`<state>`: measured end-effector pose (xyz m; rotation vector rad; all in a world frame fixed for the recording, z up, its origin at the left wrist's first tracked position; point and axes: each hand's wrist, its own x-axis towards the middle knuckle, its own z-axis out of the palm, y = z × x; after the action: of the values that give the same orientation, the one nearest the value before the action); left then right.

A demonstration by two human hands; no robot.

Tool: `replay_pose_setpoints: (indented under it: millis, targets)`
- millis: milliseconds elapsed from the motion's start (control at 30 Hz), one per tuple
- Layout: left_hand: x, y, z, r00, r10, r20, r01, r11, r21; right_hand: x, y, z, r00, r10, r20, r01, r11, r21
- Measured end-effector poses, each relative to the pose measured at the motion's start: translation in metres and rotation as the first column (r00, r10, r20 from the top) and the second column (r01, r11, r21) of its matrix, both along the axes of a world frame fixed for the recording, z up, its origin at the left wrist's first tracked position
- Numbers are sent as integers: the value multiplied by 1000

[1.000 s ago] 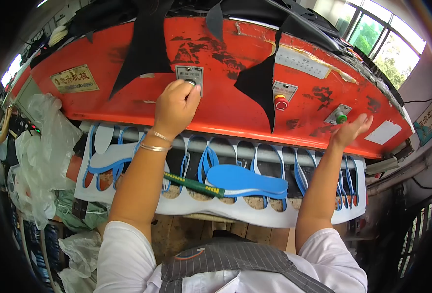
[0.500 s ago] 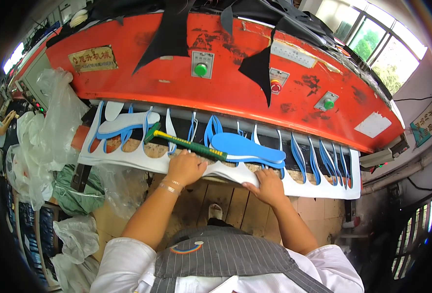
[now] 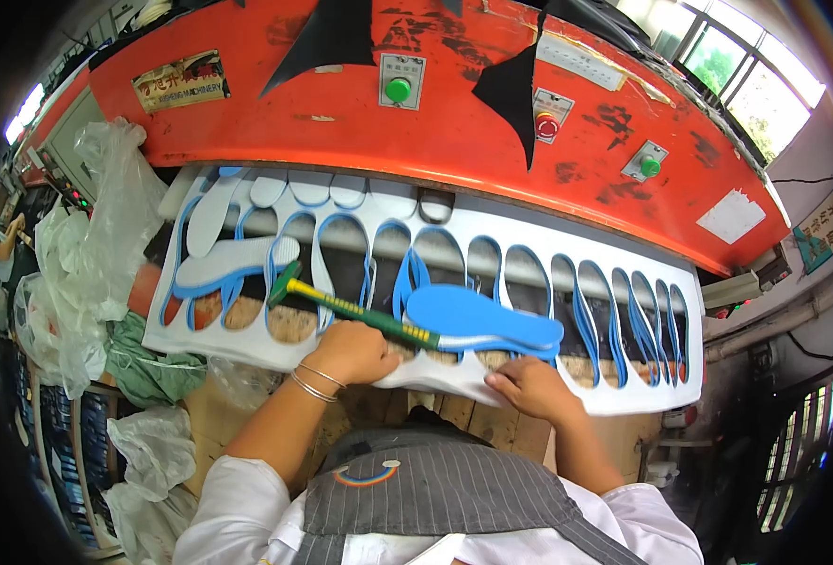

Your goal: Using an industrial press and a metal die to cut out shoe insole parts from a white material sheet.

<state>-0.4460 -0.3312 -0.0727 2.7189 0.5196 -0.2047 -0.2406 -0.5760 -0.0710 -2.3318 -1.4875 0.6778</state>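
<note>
A wide white-and-blue foam sheet (image 3: 628,403), cut through with insole-shaped holes, lies under the front of a red machine. My left hand (image 3: 352,352) is closed over the sheet's near edge, left of the middle. Farther right, my right hand (image 3: 537,388) grips the same edge, thumb on top and fingertips partly hidden. On the sheet between them rests a hammer (image 3: 355,307) with a green-and-yellow handle, its head toward the left. Blue insoles (image 3: 482,315) are stacked by the handle's end. More insoles (image 3: 224,264), grey-white on top with blue sides, lie at the left.
The red machine (image 3: 275,132) spans the far side, with green buttons (image 3: 398,90) and a red button (image 3: 547,125) on its front. Black material (image 3: 506,99) hangs over it. Clear plastic bags (image 3: 106,254) and a green sack (image 3: 153,367) stand at the left.
The foam sheet has slid toward me from under the machine, both hands on its edge. Rows of holes farther back now show. The hammer and insoles have come along on it.
</note>
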Motion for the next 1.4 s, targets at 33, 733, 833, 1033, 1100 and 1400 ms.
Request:
replay_pose_setpoints:
  millis: [33, 733, 833, 1033, 1100, 1400]
  targets:
    - [3, 2, 21, 997, -46, -66, 41, 996, -76, 4, 4, 17, 994, -14, -113, 0, 993, -119]
    - [76, 41, -73, 710, 42, 703, 179, 955, -237, 49, 172, -48, 850, 474, 228, -510, 636, 579]
    - [91, 52, -21, 521, 81, 850, 277, 926, -258, 60, 175, 2, 858, 456, 236, -484, 568, 665]
    - [89, 53, -75, 727, -3, 686, 188, 963, -195, 71, 192, -8, 722, 685, 95, -682, 682, 263]
    - [82, 49, -80, 683, 55, 728, 148, 966, -212, 59, 213, 25, 848, 509, -146, -502, 861, 84]
    - [109, -2, -58, 304, -73, 950, 188, 982, 15, 92, 252, 20, 427, 591, 685, -823, 567, 24]
